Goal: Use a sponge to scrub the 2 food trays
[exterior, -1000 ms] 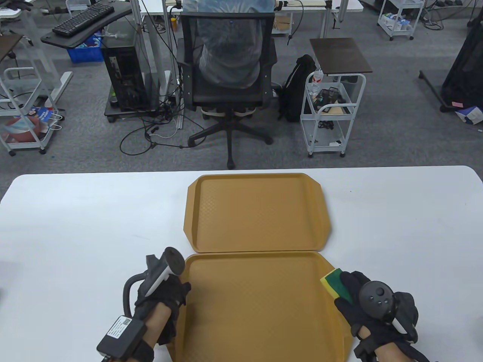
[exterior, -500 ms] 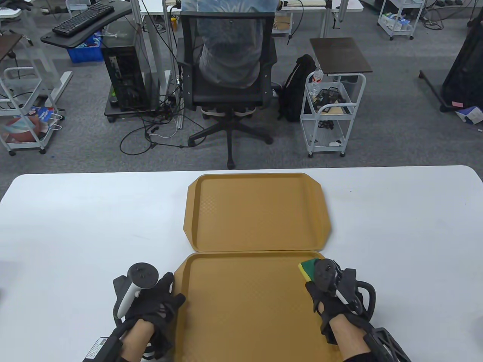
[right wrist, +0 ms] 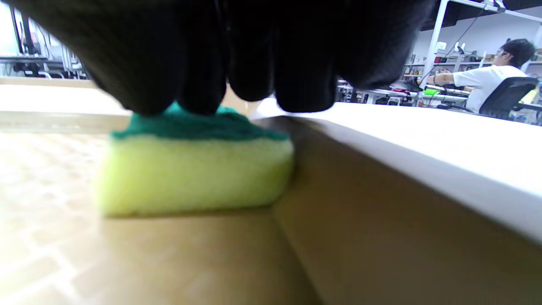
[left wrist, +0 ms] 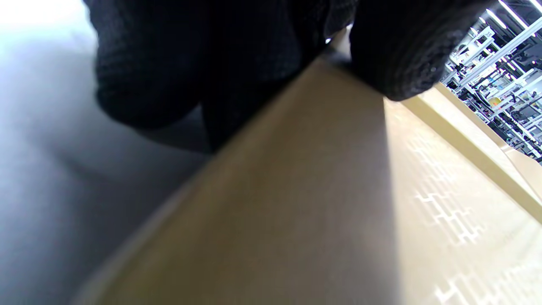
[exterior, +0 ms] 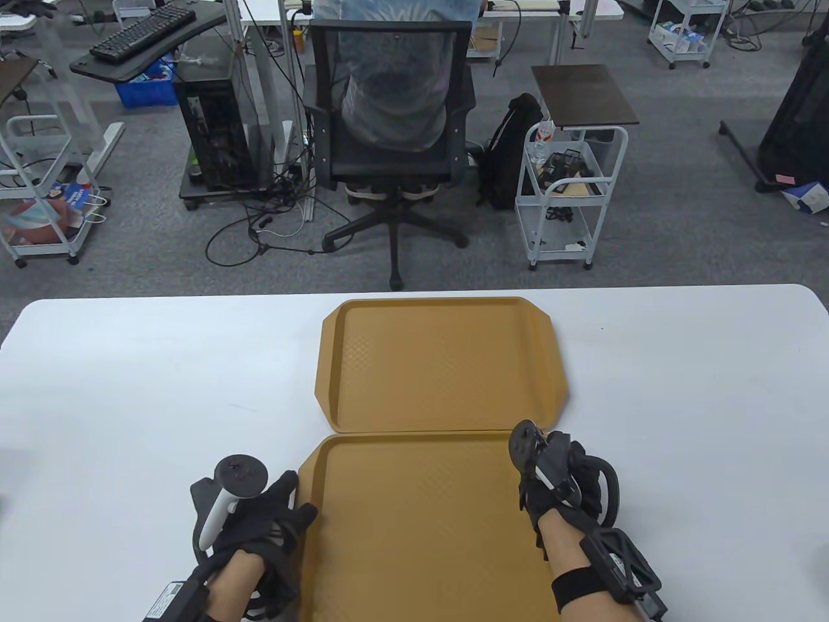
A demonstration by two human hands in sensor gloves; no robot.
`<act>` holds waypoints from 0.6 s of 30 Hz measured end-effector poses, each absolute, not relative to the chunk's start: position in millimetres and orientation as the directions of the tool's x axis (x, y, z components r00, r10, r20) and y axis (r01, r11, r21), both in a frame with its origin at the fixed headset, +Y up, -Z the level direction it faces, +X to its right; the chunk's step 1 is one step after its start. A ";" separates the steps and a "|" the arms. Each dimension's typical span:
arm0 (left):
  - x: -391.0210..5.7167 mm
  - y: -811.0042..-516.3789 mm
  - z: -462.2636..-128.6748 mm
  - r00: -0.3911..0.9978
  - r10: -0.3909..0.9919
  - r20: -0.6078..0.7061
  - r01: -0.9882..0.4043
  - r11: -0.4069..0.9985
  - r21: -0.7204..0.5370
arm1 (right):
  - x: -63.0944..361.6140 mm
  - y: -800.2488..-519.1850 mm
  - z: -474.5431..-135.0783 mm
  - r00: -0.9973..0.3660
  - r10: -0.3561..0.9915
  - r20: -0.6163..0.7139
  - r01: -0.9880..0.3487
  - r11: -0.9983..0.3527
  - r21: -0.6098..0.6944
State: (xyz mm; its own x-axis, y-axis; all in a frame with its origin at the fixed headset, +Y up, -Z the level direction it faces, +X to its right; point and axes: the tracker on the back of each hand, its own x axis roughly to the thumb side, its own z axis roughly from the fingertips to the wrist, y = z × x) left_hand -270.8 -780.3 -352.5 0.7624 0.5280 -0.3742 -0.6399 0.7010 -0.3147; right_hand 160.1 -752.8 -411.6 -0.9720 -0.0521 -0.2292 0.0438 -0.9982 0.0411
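Two tan food trays lie end to end on the white table: the far tray (exterior: 440,363) is bare, the near tray (exterior: 414,525) sits between my hands. My right hand (exterior: 550,476) is in the near tray's far right corner and covers the sponge in the table view. In the right wrist view the sponge (right wrist: 194,173), yellow with a green top, lies flat on the tray floor (right wrist: 127,254) against the side wall, my right hand's (right wrist: 254,63) fingers curled down over its top. My left hand (exterior: 282,512) holds the near tray's left rim (left wrist: 296,140), thumb (left wrist: 394,51) on top.
The white table (exterior: 129,389) stretches wide on both sides of the trays. Beyond its far edge stand an office chair (exterior: 388,129) with a person seated, a white cart (exterior: 570,188) and a computer tower (exterior: 214,129).
My right hand has carried the sponge from the near tray's right rim leftward and forward into its far right corner, wrist turning. My left hand slid slightly left along the rim, then stayed.
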 end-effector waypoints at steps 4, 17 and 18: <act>-271.2 -780.5 -352.3 0.756 0.535 -0.376 -0.648 0.693 -0.316 | 158.7 -756.0 -414.4 -0.981 -0.028 -0.191 0.021 -0.999 0.038; -275.7 -783.2 -352.5 0.722 0.575 -0.385 -0.689 0.648 -0.326 | 96.6 -758.7 -422.9 -0.980 0.178 -0.088 -0.184 -0.981 0.067; -276.1 -783.7 -352.4 0.717 0.579 -0.388 -0.694 0.642 -0.325 | 88.6 -759.1 -423.7 -0.979 0.191 -0.072 -0.196 -0.978 0.068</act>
